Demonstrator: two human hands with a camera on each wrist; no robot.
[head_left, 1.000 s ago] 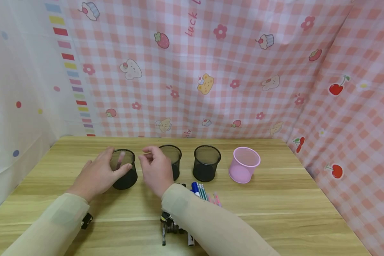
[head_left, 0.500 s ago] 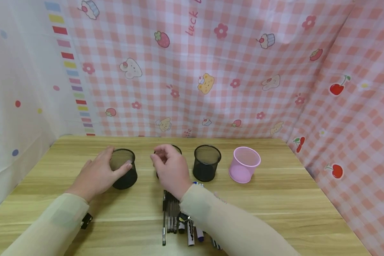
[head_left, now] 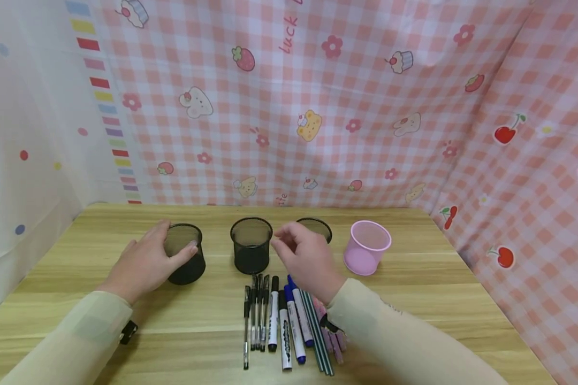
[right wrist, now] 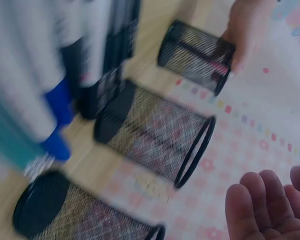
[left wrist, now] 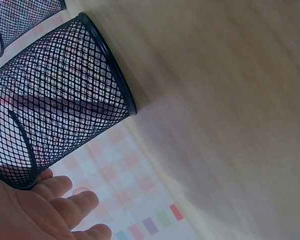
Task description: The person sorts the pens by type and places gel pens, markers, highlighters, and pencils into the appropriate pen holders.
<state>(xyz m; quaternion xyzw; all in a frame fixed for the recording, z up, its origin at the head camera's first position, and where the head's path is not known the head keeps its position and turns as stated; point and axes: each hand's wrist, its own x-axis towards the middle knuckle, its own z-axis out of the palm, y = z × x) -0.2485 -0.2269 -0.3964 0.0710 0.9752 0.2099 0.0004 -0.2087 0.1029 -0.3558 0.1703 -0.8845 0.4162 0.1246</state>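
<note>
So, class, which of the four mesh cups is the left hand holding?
The leftmost black cup in the head view: the left hand grips only this one.

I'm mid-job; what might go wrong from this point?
In the head view, the right grip appears close to the second black cup from the left; a careless swing might knock it over. The right sleeve covers part of the pink pens, so it could drag them. The left grip holds the leftmost black cup near its top; a sideways pull might tip it.
</note>
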